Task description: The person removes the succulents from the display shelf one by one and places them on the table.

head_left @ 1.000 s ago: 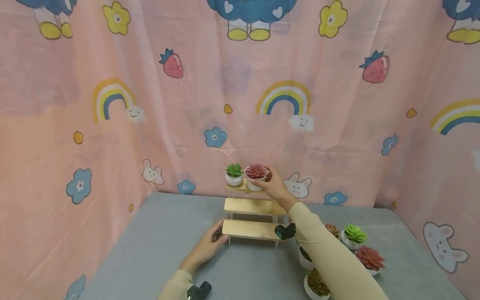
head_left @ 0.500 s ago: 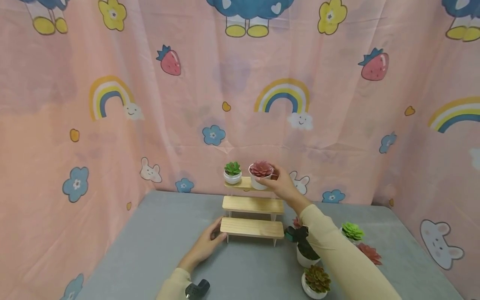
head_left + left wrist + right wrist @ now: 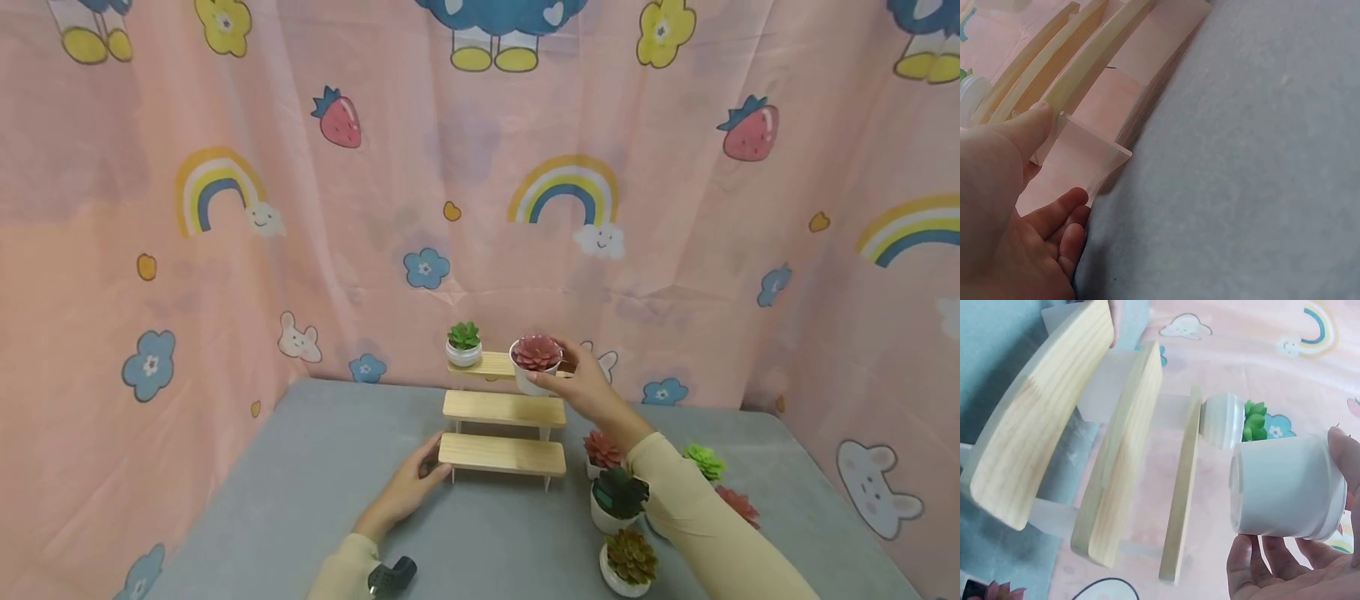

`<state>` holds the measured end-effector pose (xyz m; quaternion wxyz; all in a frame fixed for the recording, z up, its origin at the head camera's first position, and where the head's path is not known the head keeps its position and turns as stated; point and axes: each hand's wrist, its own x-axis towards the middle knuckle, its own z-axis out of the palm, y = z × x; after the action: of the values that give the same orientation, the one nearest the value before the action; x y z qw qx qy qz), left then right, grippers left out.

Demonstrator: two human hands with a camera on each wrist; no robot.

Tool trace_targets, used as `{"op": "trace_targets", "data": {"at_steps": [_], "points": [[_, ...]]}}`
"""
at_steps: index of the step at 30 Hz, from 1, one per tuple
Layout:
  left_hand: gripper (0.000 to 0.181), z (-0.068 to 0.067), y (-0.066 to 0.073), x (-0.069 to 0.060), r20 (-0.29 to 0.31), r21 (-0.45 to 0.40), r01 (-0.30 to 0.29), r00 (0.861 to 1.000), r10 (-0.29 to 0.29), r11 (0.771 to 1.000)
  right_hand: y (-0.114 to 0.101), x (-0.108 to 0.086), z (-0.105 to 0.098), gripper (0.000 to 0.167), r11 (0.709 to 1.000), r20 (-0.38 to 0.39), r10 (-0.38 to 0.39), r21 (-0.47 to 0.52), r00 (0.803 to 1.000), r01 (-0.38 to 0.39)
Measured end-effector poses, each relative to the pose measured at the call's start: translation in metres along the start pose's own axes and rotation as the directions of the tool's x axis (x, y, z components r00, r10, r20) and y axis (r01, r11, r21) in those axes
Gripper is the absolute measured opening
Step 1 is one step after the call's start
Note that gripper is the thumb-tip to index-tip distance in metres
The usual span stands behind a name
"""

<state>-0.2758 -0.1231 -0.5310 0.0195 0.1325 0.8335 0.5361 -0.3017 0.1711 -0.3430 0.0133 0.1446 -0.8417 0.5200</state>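
My right hand (image 3: 592, 387) holds a white pot with a dusty-pink succulent (image 3: 536, 353) at the right part of the top shelf. In the right wrist view the white pot (image 3: 1288, 487) is gripped between thumb and fingers, with a gap between its base and the top board (image 3: 1182, 494). A small green succulent in a ribbed white pot (image 3: 464, 343) stands on the top shelf's left end. My left hand (image 3: 405, 487) holds the left end of the three-tier wooden stand (image 3: 502, 454); its thumb (image 3: 1038, 122) rests on the board's end, the other fingers curled beside the clear leg (image 3: 1082, 147).
Right of the stand, potted succulents stand on the grey table (image 3: 315, 467): a red one (image 3: 602, 450), a dark green one (image 3: 618, 493), a brownish one (image 3: 631, 557), a bright green one (image 3: 703, 460) and another red one (image 3: 738, 504). A pink printed curtain (image 3: 375, 192) hangs behind.
My right hand has moved the pink succulent's pot rightward, away from the green succulent along the top shelf. My left hand stays at the stand's lower left end.
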Motion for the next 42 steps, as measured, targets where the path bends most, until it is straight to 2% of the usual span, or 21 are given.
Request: {"op": "trace_targets", "data": {"at_steps": [8, 15, 24, 31, 37, 42], "points": [[0.072, 0.003, 0.001, -0.005, 0.015, 0.001, -0.003, 1.0, 0.003, 1.0, 0.009, -0.025, -0.011, 0.072, 0.997, -0.02, -0.061, -0.047, 0.998, 0.06], [0.068, -0.003, 0.007, -0.005, -0.009, -0.008, 0.005, 1.0, -0.005, 1.0, 0.013, -0.04, -0.014, 0.07, 0.994, 0.007, -0.113, 0.015, 0.994, 0.113], [0.068, -0.005, 0.006, -0.002, -0.007, -0.019, -0.01, 1.0, 0.01, 1.0, 0.023, -0.056, -0.017, 0.067, 0.986, 0.0, -0.163, 0.038, 0.987, 0.163], [0.068, -0.005, 0.004, -0.001, -0.011, -0.034, -0.02, 1.0, 0.019, 0.999, 0.023, -0.073, -0.024, 0.067, 0.988, -0.062, -0.151, 0.016, 0.987, 0.152], [0.072, -0.002, -0.001, 0.001, 0.006, -0.015, 0.001, 1.0, -0.001, 1.0, 0.031, -0.092, -0.034, 0.068, 0.993, -0.08, -0.121, -0.009, 0.989, 0.121], [0.073, 0.001, -0.003, 0.0, 0.015, -0.021, -0.016, 1.0, 0.016, 1.0, 0.041, -0.11, -0.04, 0.065, 0.99, -0.087, -0.144, -0.015, 0.986, 0.144]]}}
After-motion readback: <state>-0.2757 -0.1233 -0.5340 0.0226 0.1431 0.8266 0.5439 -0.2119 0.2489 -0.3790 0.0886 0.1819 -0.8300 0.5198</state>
